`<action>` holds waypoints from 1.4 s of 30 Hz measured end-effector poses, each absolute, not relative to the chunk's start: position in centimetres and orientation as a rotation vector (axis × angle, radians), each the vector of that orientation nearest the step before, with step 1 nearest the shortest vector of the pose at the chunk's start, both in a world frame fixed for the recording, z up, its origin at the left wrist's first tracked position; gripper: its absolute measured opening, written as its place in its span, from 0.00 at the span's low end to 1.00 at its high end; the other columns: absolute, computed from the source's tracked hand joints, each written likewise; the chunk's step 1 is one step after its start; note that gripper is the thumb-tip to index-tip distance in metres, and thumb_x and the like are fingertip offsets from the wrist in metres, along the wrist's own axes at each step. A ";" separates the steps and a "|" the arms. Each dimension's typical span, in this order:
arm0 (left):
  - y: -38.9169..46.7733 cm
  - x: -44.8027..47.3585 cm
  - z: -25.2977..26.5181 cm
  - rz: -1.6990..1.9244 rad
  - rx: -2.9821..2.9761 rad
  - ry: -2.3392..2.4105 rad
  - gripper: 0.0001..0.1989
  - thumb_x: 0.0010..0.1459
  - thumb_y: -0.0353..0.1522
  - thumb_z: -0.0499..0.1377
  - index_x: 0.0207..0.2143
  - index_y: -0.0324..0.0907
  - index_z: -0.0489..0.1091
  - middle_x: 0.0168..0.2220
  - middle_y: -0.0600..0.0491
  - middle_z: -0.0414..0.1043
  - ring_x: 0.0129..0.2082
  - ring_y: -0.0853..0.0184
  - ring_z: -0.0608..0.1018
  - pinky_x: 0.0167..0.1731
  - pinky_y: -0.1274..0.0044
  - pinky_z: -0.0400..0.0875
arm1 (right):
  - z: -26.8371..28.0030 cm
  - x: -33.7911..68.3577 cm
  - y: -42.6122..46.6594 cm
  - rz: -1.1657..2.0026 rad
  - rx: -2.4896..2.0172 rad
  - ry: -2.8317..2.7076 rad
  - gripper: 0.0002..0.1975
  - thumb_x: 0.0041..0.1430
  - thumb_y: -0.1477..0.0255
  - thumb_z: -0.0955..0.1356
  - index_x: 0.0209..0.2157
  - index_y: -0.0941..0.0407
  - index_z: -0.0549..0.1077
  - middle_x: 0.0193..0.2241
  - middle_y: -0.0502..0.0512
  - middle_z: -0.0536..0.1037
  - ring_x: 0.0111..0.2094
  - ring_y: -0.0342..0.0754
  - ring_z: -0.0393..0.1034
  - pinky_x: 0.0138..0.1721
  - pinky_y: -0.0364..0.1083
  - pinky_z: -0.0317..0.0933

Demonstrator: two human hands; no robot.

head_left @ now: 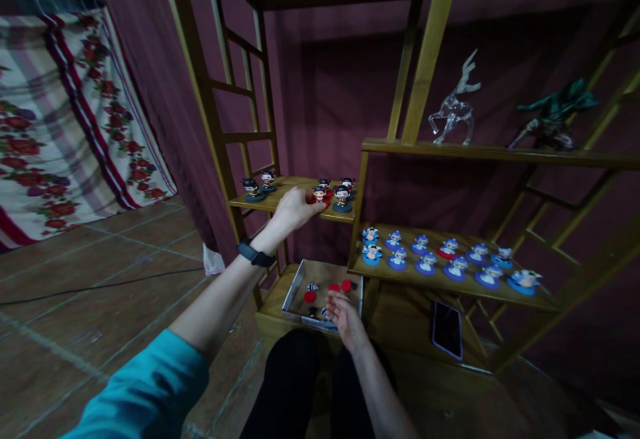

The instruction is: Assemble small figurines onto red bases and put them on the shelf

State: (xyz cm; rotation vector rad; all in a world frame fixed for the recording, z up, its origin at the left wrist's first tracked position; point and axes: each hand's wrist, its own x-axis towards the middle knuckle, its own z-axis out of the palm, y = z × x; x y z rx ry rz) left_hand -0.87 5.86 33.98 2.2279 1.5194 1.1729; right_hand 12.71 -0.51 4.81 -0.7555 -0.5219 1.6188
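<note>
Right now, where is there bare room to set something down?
Bottom board: bare between the box and phone. Small left shelf: a gap between the left pair of figurines and right cluster, behind the left hand. Crowded: the lower right shelf, with two rows of figurines.

- This looks like a room in a home, though the view cannot settle it.
- A wooden display shelf (425,72) with latticed sides carries small figurines (427,263), a clear deer statue (454,114) and a dark green statue (555,112), like household ornaments.
- A purple curtain (143,66) and a flowered cloth (75,126) hang at the left.
- The floor (150,246) has brown tiles.
- A phone (447,330) lies low on the shelf.
</note>
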 end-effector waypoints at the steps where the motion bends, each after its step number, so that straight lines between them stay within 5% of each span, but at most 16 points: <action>1: 5.9 -0.9 33.9 1.156 2.270 1.539 0.18 0.44 0.45 0.59 0.25 0.38 0.73 0.18 0.56 0.65 0.23 0.69 0.67 0.23 0.78 0.54 | 4.8 12.7 -0.6 1.619 -0.752 -0.524 0.15 0.39 0.69 0.72 0.33 0.57 0.74 0.32 0.56 0.77 0.30 0.45 0.70 0.33 0.44 0.62; 5: 5.9 -1.1 33.6 1.120 2.385 1.560 0.19 0.48 0.45 0.57 0.29 0.37 0.74 0.20 0.54 0.66 0.24 0.68 0.68 0.25 0.78 0.58 | 5.1 13.0 -0.9 1.614 -0.754 -0.545 0.15 0.40 0.68 0.71 0.33 0.57 0.74 0.33 0.56 0.77 0.32 0.45 0.70 0.34 0.44 0.62; 9: 5.2 -1.1 32.6 1.315 2.419 1.484 0.18 0.50 0.43 0.57 0.36 0.37 0.72 0.34 0.48 0.71 0.36 0.63 0.71 0.38 0.74 0.63 | 5.1 13.4 -1.0 1.605 -0.763 -0.560 0.15 0.40 0.68 0.71 0.34 0.56 0.74 0.33 0.56 0.77 0.32 0.45 0.70 0.34 0.44 0.63; 18: 0.9 -2.3 28.1 1.700 2.440 1.477 0.20 0.57 0.36 0.52 0.52 0.42 0.61 0.54 0.46 0.58 0.54 0.58 0.61 0.52 0.66 0.55 | 3.0 14.2 0.5 1.398 -1.087 -0.587 0.12 0.35 0.69 0.72 0.27 0.56 0.75 0.26 0.53 0.77 0.25 0.43 0.68 0.30 0.44 0.63; 21: -0.5 -3.1 23.2 1.606 2.501 1.514 0.17 0.58 0.32 0.50 0.51 0.43 0.61 0.53 0.45 0.59 0.54 0.57 0.61 0.52 0.65 0.55 | 2.3 14.2 0.9 1.333 -1.152 -0.625 0.12 0.33 0.69 0.73 0.26 0.56 0.76 0.24 0.52 0.77 0.24 0.43 0.67 0.29 0.45 0.63; 29: 0.4 -3.3 9.1 0.592 2.975 1.254 0.10 0.56 0.26 0.51 0.38 0.40 0.69 0.45 0.43 0.66 0.47 0.59 0.67 0.46 0.68 0.59 | 1.5 13.8 2.0 1.276 -1.252 -0.777 0.09 0.35 0.69 0.71 0.25 0.54 0.74 0.25 0.49 0.75 0.25 0.43 0.66 0.28 0.43 0.61; 34: 3.0 -2.3 5.4 0.239 3.132 1.160 0.07 0.56 0.25 0.52 0.33 0.37 0.70 0.35 0.46 0.69 0.44 0.61 0.68 0.46 0.68 0.57 | 0.0 14.2 4.1 1.184 -1.409 -1.034 0.10 0.40 0.67 0.68 0.28 0.55 0.73 0.23 0.48 0.74 0.25 0.44 0.66 0.29 0.43 0.61; 42: 5.8 -1.7 2.4 0.180 3.168 1.071 0.07 0.55 0.25 0.53 0.33 0.36 0.71 0.35 0.45 0.71 0.43 0.61 0.68 0.47 0.67 0.55 | -0.4 14.2 6.8 0.943 -1.845 -1.749 0.14 0.50 0.77 0.60 0.38 0.55 0.71 0.38 0.54 0.76 0.40 0.47 0.69 0.42 0.45 0.59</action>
